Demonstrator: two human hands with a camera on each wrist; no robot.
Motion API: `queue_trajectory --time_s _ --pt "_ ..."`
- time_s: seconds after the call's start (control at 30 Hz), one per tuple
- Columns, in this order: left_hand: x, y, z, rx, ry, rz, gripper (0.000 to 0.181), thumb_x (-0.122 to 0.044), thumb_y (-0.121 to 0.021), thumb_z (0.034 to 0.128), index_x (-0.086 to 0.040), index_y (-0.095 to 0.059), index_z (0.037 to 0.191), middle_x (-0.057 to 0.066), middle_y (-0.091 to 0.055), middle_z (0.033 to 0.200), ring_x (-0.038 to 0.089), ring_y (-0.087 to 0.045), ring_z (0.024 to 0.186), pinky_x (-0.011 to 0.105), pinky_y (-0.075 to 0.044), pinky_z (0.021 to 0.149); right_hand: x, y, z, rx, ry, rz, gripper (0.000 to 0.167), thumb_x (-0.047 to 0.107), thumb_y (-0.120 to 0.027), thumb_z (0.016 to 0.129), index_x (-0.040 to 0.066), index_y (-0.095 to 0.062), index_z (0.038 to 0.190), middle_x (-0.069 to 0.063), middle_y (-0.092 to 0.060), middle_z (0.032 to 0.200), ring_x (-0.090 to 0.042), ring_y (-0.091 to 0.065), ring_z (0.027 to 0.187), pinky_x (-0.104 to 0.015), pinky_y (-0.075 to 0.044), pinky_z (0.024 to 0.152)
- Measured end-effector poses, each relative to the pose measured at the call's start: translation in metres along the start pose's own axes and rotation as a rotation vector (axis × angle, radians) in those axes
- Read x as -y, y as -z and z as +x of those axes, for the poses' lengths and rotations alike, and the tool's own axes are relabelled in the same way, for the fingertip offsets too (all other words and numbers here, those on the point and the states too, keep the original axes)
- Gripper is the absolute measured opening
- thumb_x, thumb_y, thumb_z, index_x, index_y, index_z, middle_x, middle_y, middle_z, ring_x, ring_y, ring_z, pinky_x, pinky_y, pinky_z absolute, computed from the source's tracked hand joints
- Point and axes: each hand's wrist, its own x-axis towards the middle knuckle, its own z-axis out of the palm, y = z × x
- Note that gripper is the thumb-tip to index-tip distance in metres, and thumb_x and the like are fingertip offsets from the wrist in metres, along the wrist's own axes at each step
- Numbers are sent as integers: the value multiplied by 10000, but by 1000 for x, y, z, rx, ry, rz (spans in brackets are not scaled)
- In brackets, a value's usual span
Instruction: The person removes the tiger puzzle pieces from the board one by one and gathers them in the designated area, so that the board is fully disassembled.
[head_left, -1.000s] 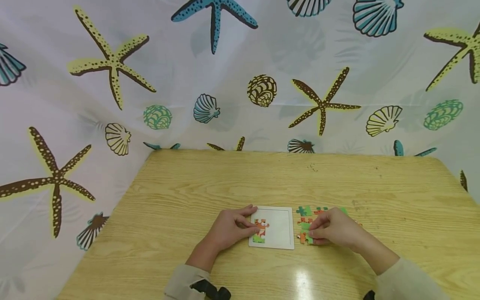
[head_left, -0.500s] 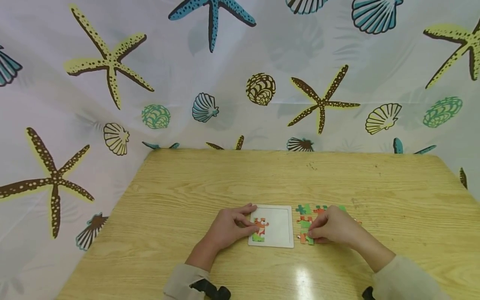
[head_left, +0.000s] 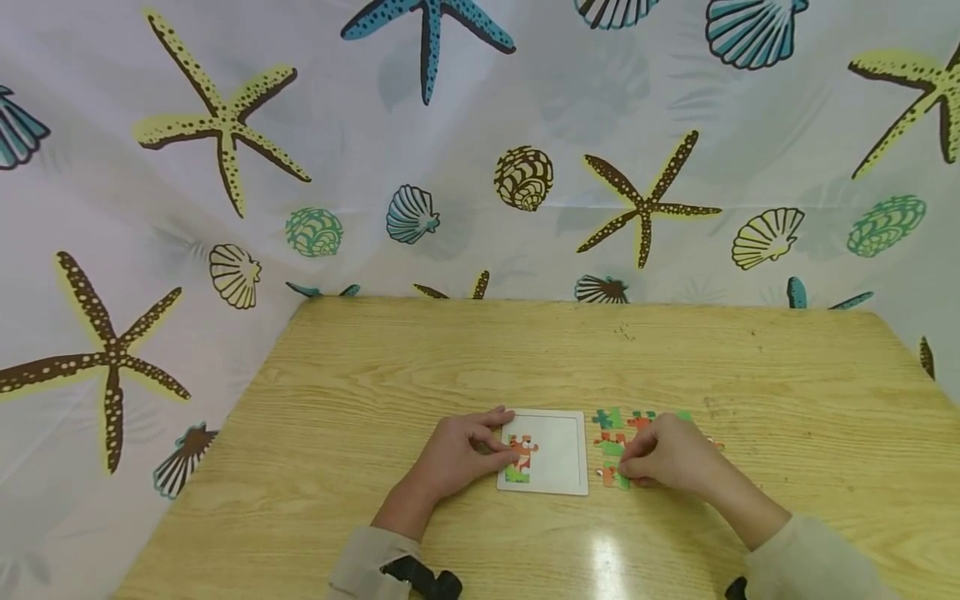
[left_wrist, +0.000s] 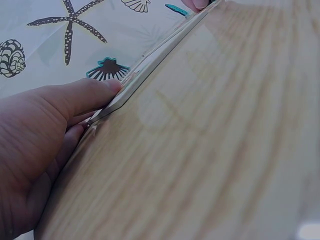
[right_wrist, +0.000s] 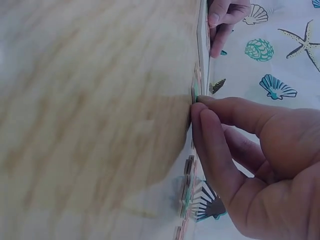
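Note:
A square white puzzle tray (head_left: 555, 454) lies on the table with a few joined jigsaw pieces (head_left: 519, 473), orange and green, along its left side. My left hand (head_left: 459, 454) holds the tray's left edge, thumb over the joined pieces and other fingers along the side. Right of the tray, the thumb and fingertips of my right hand (head_left: 675, 454) pinch a green and orange puzzle piece (head_left: 609, 477) low at the table. The right wrist view shows this pinch from the side; the fingers cover part of the piece.
Loose puzzle pieces lie in rows beside the right hand, among them a teal and green one (head_left: 606, 418) and an orange and green one (head_left: 611, 443). Some are partly hidden under that hand. A patterned curtain (head_left: 465, 167) hangs behind the wooden table (head_left: 420, 350).
The pinched puzzle piece has shifted and turned slightly at the right fingertips. My left hand stays on the tray, and the pieces in the tray look the same.

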Motion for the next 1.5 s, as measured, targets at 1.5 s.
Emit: queue_trajectory --time_s 1.5 --pt "0 2 2 3 13 2 185 -155 -894 838 -134 -765 707 34 -690 1366 255 -537 1409 447 -447 1154 34 -36 44 43 45 243 159 60 -730 963 -56 -767 1066 -83 -756 929 -174 -751 876 -300 -640 779"
